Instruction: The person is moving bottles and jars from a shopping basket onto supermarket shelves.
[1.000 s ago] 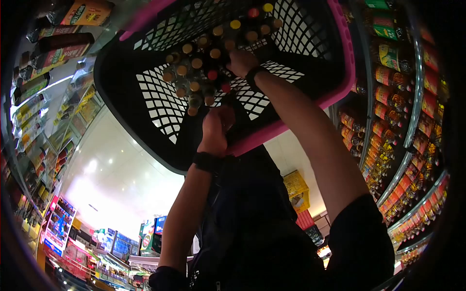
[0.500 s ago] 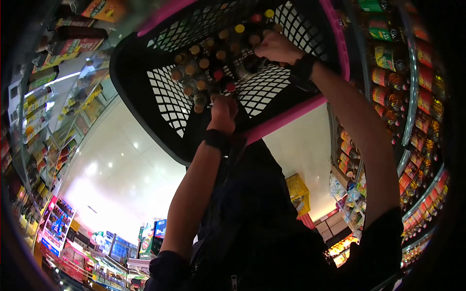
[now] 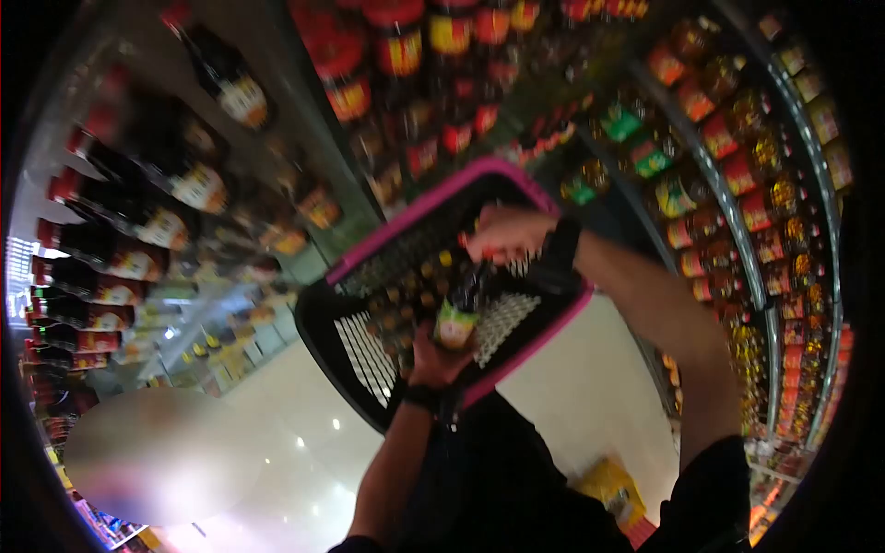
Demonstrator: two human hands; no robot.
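A black basket (image 3: pixel 318 318) with a pink rim stands in front of me, with several capped bottles (image 3: pixel 401 304) standing in its left part. A dark bottle with a pale green label (image 3: pixel 456 323) lies tilted over the basket. My left hand (image 3: pixel 441 355) is wrapped round its lower, labelled end. My right hand (image 3: pixel 507 235) is closed at its upper end, near a red cap. Black bands circle both wrists.
Dark bottles with red caps (image 3: pixel 111 281) line the shelf at the left. Red-lidded jars (image 3: pixel 396 46) stand beyond the basket. Oil bottles (image 3: pixel 737 175) fill curved shelves at the right. A yellow box (image 3: pixel 610 488) sits on the pale floor.
The view has swung toward the shelves, so the basket appears lower. The labelled bottle now shows between my hands, and my left hand has moved onto its lower end.
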